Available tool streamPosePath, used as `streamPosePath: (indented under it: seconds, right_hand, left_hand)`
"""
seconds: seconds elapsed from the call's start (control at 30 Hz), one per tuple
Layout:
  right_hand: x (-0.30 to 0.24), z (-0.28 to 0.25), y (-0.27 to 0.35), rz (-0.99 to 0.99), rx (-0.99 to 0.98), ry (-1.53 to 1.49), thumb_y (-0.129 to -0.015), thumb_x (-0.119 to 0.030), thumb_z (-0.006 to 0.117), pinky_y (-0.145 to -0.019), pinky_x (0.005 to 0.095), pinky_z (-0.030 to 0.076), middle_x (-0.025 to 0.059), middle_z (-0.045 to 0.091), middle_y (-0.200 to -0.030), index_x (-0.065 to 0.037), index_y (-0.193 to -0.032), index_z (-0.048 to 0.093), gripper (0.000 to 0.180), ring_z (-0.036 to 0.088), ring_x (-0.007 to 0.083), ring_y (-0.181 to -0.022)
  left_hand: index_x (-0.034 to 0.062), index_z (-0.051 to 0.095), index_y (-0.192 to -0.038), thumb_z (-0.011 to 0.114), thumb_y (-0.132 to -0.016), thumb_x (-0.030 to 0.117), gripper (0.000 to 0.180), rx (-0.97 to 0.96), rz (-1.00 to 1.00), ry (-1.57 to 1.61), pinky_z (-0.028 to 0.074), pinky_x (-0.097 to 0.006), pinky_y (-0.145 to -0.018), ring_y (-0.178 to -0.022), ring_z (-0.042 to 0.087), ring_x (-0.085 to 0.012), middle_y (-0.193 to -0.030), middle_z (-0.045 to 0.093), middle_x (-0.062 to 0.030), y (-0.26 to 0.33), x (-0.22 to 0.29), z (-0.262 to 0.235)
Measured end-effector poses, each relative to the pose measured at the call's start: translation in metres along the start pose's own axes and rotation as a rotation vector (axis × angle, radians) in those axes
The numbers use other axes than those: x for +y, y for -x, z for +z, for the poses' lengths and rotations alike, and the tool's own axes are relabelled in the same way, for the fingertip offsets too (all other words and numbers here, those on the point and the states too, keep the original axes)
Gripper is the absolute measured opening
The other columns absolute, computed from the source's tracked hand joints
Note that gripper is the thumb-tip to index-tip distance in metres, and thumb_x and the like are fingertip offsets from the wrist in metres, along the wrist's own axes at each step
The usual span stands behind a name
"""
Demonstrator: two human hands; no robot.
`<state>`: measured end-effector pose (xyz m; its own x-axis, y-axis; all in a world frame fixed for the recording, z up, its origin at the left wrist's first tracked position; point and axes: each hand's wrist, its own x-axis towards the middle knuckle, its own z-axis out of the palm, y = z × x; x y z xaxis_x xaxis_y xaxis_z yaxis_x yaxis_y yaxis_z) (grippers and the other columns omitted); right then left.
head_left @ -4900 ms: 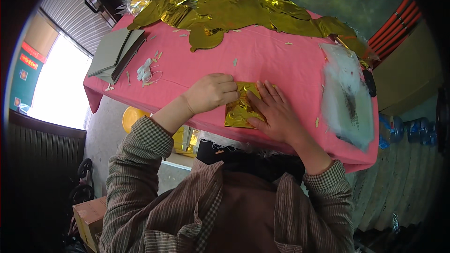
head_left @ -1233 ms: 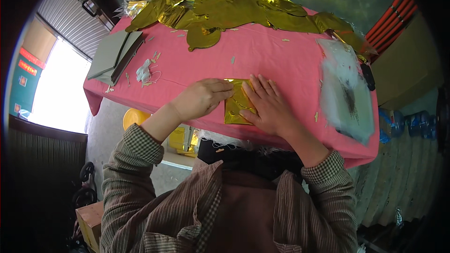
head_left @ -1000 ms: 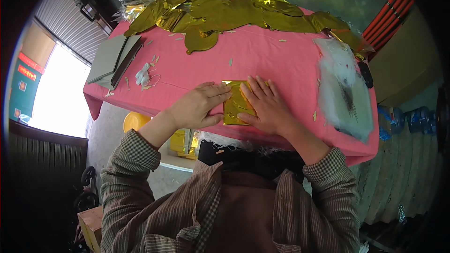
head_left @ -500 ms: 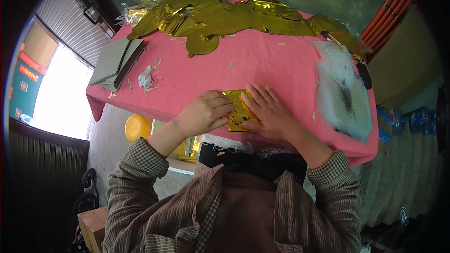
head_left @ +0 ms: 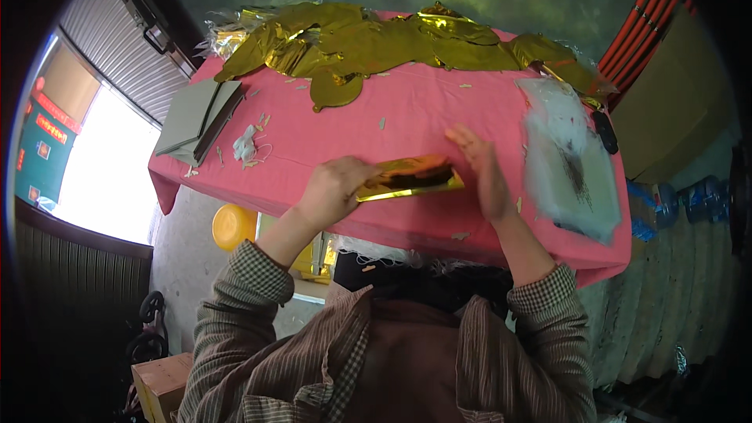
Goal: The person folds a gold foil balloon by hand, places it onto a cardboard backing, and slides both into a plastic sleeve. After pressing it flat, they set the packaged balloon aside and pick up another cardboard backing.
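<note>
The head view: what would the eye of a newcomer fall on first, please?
Probably first on the shiny gold foil spread along the far edge of the bright pink cloth. Next comes the small gold packet near the middle, held at its left end by the left hand, with the right hand open beside its other end. Hazy clear plastic bags also stand out at the table's right end.

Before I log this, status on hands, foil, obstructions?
Left hand grips foil at its left end. Right hand open, apart from it. Loose scraps on cloth nearby.
</note>
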<state>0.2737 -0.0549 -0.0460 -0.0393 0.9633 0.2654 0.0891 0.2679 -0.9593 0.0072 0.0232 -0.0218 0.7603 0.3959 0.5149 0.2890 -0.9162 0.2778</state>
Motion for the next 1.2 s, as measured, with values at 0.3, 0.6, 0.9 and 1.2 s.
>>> streamPosePath:
  seconds: [0.3,0.6,0.9,1.2]
  right_hand:
    - [-0.008,0.015,-0.016,0.315,0.120,-0.425,-0.095,-0.027,0.052,-0.088,0.0320,0.046,0.0088,0.057,-0.118,-0.003,-0.124,0.045,0.038,0.058,0.0165,-0.101]
    - [-0.005,0.022,-0.024,0.209,0.131,-0.519,-0.085,-0.008,0.065,-0.081,0.0260,0.048,0.0032,0.066,-0.098,-0.002,-0.106,0.063,0.022,0.061,0.0102,-0.087]
    - [-0.015,0.021,-0.019,0.206,0.177,-0.337,-0.084,-0.009,0.065,-0.080,0.0271,0.046,0.0035,0.063,-0.099,0.000,-0.107,0.061,0.025,0.058,0.0105,-0.089]
    - [-0.005,0.018,-0.019,0.267,0.271,-0.443,-0.086,-0.005,0.063,-0.072,0.0252,0.048,0.0010,0.064,-0.089,-0.004,-0.099,0.061,0.014,0.059,0.0092,-0.078]
  left_hand:
    - [0.0004,0.065,-0.081,0.062,-0.089,0.012,0.014,0.310,-0.914,1.524,0.052,-0.022,-0.056,-0.055,0.056,-0.0076,-0.067,0.061,-0.0022,-0.025,0.023,0.024]
    - [-0.0059,0.062,-0.100,0.056,-0.091,0.010,0.019,0.245,-0.801,1.486,0.056,-0.029,-0.072,-0.081,0.065,-0.0153,-0.093,0.067,-0.0117,-0.035,0.035,0.044]
    - [-0.0069,0.062,-0.103,0.056,-0.091,0.013,0.024,-0.013,-0.780,1.316,0.053,-0.029,-0.078,-0.085,0.066,-0.0177,-0.096,0.068,-0.0126,-0.015,0.018,0.018]
    - [0.0026,0.064,-0.106,0.060,-0.084,0.018,0.026,0.154,-0.845,-0.104,0.051,-0.033,-0.078,-0.084,0.064,-0.0239,-0.101,0.066,-0.0131,0.036,-0.094,-0.115]
